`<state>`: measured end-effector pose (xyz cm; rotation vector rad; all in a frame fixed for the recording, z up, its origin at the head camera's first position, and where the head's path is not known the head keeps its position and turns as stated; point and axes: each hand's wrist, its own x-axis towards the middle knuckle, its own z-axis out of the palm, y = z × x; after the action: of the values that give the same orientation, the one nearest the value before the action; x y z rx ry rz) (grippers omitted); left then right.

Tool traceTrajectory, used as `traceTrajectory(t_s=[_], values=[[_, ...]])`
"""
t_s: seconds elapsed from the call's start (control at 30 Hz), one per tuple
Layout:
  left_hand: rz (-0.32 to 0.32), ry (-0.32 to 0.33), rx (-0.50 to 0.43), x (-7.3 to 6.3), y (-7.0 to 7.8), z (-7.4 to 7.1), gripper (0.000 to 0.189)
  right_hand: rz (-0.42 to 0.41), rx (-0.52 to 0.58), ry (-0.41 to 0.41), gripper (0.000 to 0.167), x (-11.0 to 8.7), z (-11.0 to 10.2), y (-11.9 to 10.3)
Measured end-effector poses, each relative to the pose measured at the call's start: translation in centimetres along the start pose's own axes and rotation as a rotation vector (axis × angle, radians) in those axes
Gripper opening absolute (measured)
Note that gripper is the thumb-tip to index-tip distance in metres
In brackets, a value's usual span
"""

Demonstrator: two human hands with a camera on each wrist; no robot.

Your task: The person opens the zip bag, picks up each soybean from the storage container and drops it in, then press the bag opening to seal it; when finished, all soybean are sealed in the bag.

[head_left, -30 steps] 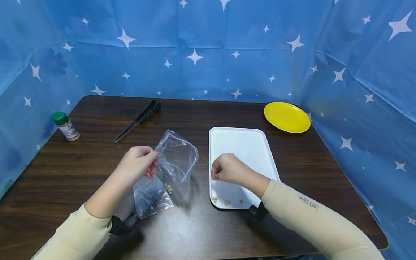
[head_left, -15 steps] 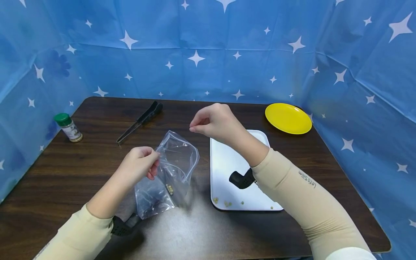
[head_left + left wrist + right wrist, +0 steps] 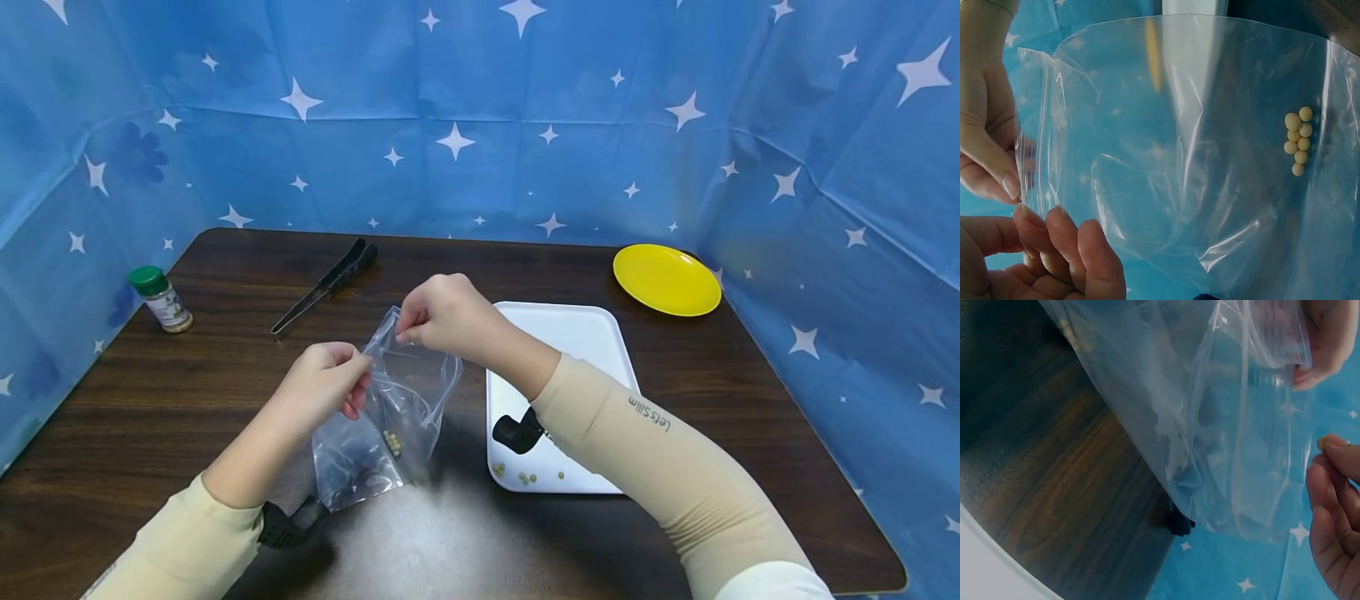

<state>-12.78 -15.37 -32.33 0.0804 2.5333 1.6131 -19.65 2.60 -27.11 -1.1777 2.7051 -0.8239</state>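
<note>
My left hand (image 3: 322, 383) pinches the open rim of a clear zip bag (image 3: 408, 392), which hangs down to the table. Several pale yellow soybeans (image 3: 1305, 130) lie together low in the bag. Over the bag's mouth is my right hand (image 3: 450, 317); in the right wrist view, one soybean (image 3: 1321, 444) shows pinched between its thumb and forefinger, right at the bag's edge. To the right, a white tray (image 3: 573, 333) holds several more soybeans (image 3: 532, 478) along its near edge, with the right forearm crossing above it.
Black-handled tongs (image 3: 326, 285) lie behind the bag. A green-capped spice jar (image 3: 161, 300) stands at the far left. A yellow plate (image 3: 667, 281) sits at the back right corner of the dark wooden table (image 3: 450, 550). Starry blue cloth (image 3: 487, 108) surrounds the table.
My right hand has risen from the tray and moved left to the bag's mouth, carrying a soybean. The left hand has stayed put, holding the bag.
</note>
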Motion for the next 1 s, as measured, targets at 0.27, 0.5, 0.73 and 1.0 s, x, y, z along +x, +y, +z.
traceTrajectory(t_s=[0.27, 0.5, 0.73, 1.0], values=[[0.006, 0.000, -0.011, 0.1, -0.2, 0.4, 0.025, 0.000, -0.005, 0.026, 0.004, -0.5, -0.1, 0.5], [0.017, 0.009, -0.013, 0.0, -0.1, 0.4, 0.026, 0.118, 0.012, 0.065, 0.004, -2.6, -1.5, 3.0], [0.013, 0.005, -0.019, -0.1, 0.0, 0.2, 0.026, 0.303, -0.009, -0.049, 0.004, -6.4, -1.6, 6.3], [0.011, -0.003, -0.018, -0.2, -0.1, 0.0, 0.027, 0.346, -0.039, -0.201, 0.015, -12.3, 1.1, 9.3]])
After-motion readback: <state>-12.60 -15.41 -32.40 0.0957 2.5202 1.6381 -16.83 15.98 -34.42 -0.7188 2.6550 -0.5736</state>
